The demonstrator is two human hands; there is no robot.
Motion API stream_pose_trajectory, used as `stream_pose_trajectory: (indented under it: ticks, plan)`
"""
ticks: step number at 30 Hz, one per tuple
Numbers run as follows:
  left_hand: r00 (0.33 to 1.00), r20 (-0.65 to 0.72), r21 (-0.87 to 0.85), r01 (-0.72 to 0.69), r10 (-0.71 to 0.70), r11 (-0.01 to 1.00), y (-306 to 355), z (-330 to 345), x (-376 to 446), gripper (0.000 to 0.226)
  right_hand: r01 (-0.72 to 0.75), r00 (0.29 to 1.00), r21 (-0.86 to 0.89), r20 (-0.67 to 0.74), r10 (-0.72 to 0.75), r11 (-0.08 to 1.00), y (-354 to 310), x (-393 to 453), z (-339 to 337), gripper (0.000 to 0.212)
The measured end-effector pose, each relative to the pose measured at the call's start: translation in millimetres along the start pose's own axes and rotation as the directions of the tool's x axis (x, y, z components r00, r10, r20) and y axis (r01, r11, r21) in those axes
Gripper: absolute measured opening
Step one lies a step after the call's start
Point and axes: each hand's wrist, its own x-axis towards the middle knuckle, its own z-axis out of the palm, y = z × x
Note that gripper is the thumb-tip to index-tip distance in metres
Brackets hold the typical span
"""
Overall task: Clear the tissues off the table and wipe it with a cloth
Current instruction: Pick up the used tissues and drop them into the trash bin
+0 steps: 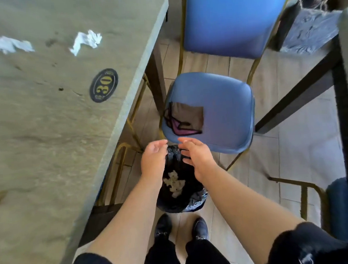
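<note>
Tissues [86, 41]: two crumpled pieces left on table [44, 120], toward ten o'clock.
Left hand [153, 158]: fingers relaxed, nothing held, above bin [181, 185], evidently for dropping.
Right hand [194, 154]: likewise spread, nothing held.
Cloth [185, 117]: parked on chair [219, 112], one o'clock.

A round black sticker [103, 85] with a gold "30" sits on the tabletop near its right edge, at about ten o'clock from the middle of the view. At twelve to one o'clock stands a blue chair [215, 110] with a gold metal frame, its padded seat facing the viewer; a dark folded piece of fabric with a purple edge [183, 118] lies on the seat's left side. Just below centre, a small bin lined with a black plastic bag [181, 189] stands on the pale wood-plank floor [297, 143], crumpled pale waste inside it. At six o'clock are two black shoes [182, 228]. At three o'clock runs a dark table leg [298, 102].
</note>
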Motion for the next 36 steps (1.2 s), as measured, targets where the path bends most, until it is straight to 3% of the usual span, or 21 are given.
stream_pose_trajectory:
  ticks: [11,21,28,33,36]
  plan:
    - [0.975,-0.142,-0.193,-0.197,0.171,0.961,154,-70,-29,0.017,0.21,0.967,-0.019,0.151,-0.205,0.977,-137,-61,68,0.024]
    - [0.907,-0.361,-0.177,-0.293,0.215,0.939,213,-189,65,0.016,0.308,0.907,-0.099,0.331,-0.261,0.946,-198,-28,224,0.022]
    - [0.8,-0.468,0.216,-0.308,0.375,0.926,268,-273,173,0.02,0.335,0.892,-0.142,0.367,-0.265,0.932,-236,32,336,0.02]
    - [0.734,-0.375,0.675,-0.203,0.567,0.709,293,-299,241,0.033,0.324,0.906,-0.167,0.339,-0.255,0.931,-254,71,377,0.019]
    - [0.783,-0.271,0.761,-0.182,0.56,0.622,293,-308,271,0.047,0.345,0.9,-0.157,0.334,-0.279,0.925,-259,87,388,0.02]
